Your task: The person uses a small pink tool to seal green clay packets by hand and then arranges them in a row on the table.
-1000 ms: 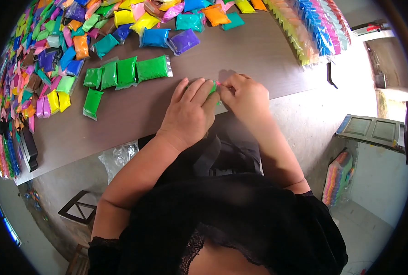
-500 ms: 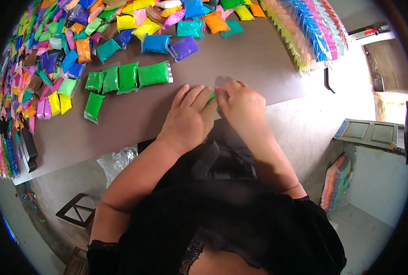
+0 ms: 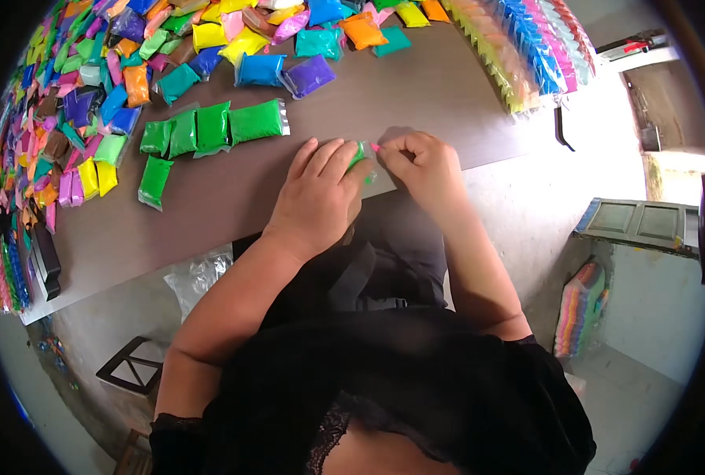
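My left hand (image 3: 317,188) lies over a small green packet (image 3: 358,155) at the table's near edge, its fingers wrapped across it. Clear film with green inside sticks out past the fingertips on the right. Just right of that, my right hand (image 3: 422,165) is closed in a pinch, a bright pink spot showing at its fingertips; I cannot tell what it pinches. A gap separates the right fingertips from the packet. To the left, a row of several green packets (image 3: 213,127) lies on the table, with one more green packet (image 3: 155,182) below it.
A large heap of mixed coloured packets (image 3: 115,99) covers the left and back of the brown table (image 3: 416,87). Strips of joined packets (image 3: 526,55) lie at the back right. A clear plastic bag (image 3: 202,281) hangs below the near edge. Right of it stands a grey cabinet (image 3: 641,229).
My right hand has drawn away to the right from the green packet, opening a gap. My left hand still covers the packet, and more of its right end shows. The view has shifted slightly.
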A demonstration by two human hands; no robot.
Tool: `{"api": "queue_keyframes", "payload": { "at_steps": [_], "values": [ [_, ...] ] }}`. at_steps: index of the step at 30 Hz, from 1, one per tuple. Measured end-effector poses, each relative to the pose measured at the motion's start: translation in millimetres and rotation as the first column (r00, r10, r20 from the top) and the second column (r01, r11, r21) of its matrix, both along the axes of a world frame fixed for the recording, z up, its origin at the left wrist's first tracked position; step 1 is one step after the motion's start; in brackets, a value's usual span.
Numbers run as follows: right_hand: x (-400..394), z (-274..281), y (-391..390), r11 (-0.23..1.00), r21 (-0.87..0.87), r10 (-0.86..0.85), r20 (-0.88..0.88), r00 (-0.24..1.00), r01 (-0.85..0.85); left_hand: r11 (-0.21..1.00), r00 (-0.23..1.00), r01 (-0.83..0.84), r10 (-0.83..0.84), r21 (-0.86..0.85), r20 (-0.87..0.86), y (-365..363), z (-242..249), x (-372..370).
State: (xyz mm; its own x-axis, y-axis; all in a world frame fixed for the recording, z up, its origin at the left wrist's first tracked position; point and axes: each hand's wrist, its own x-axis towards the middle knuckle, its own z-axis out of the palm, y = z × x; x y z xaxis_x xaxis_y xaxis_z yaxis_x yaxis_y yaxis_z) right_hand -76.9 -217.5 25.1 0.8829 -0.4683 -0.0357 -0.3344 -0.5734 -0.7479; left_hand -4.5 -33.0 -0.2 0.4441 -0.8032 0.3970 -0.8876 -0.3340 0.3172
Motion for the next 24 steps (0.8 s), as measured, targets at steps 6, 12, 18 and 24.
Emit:
{"api": "queue_keyframes", "payload": {
  "at_steps": [6, 12, 18, 24],
  "values": [
    [0, 0, -7, 0.997, 0.081, 0.017, -0.015, 1.0, -0.016, 1.0, 1.0, 0.008, -0.008, 0.008, -0.018, 0, 0, 1],
    [-16, 7, -28, 0.964, 0.253, -0.06, -0.084, 0.995, 0.08, 0.999, 0.999, 0.029, -0.028, 0.022, -0.037, 1, 2, 1],
    [-31, 11, -35, 0.993, -0.017, -0.12, -0.215, 0.969, 0.119, 1.0, 1.0, 0.029, -0.029, 0.007, -0.006, -1, 0, 1],
    [-28, 19, -45, 0.995, -0.079, -0.075, -0.29, 0.954, 0.054, 0.999, 0.999, 0.034, -0.034, 0.005, 0.018, -1, 1, 2]
  ]
}}
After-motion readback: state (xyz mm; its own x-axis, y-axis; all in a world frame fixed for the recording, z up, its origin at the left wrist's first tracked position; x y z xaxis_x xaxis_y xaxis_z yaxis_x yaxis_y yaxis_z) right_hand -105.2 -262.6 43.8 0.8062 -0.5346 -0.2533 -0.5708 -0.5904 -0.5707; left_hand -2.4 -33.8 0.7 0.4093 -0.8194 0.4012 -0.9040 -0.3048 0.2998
